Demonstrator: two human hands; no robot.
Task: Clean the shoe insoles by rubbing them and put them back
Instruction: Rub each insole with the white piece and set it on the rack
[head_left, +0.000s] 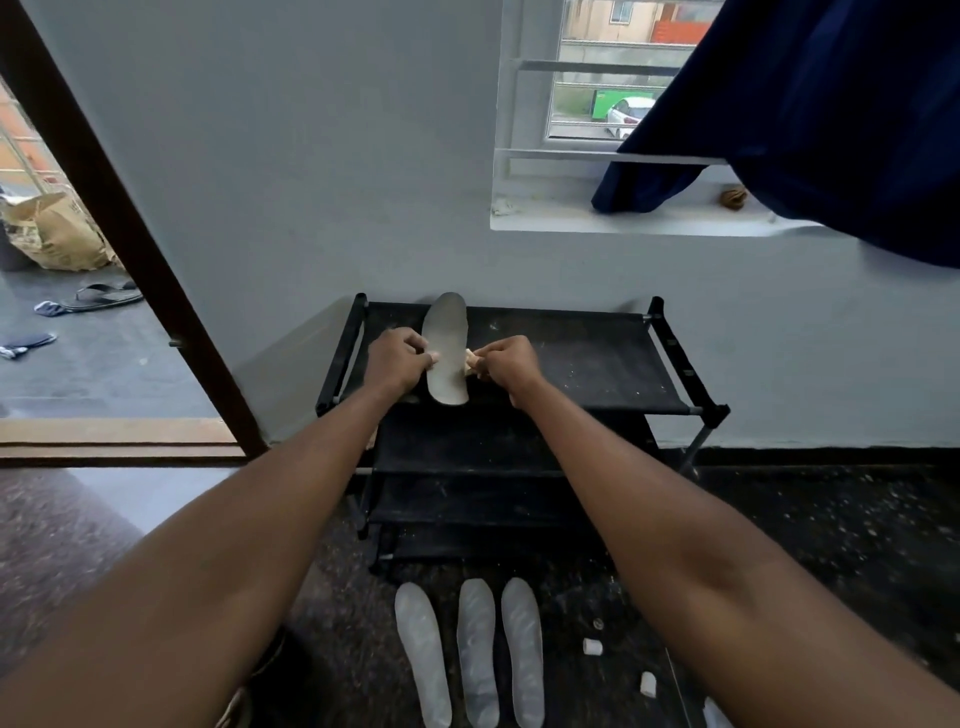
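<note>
A grey insole (447, 345) lies lengthwise on the top shelf of a black shoe rack (582, 358). My left hand (397, 358) pinches its left edge around the middle. My right hand (506, 364) sits at its right edge, closed on a small pale tan piece (471, 362) that touches the insole. On the dark floor in front of the rack, three more grey insoles (474, 652) lie side by side.
The rack stands against a grey wall under a window sill (623, 221) with a hanging dark blue cloth (810, 119). Small white bits (592, 647) lie on the floor at right. An open doorway (78, 322) at left shows a sandal and a sack outside.
</note>
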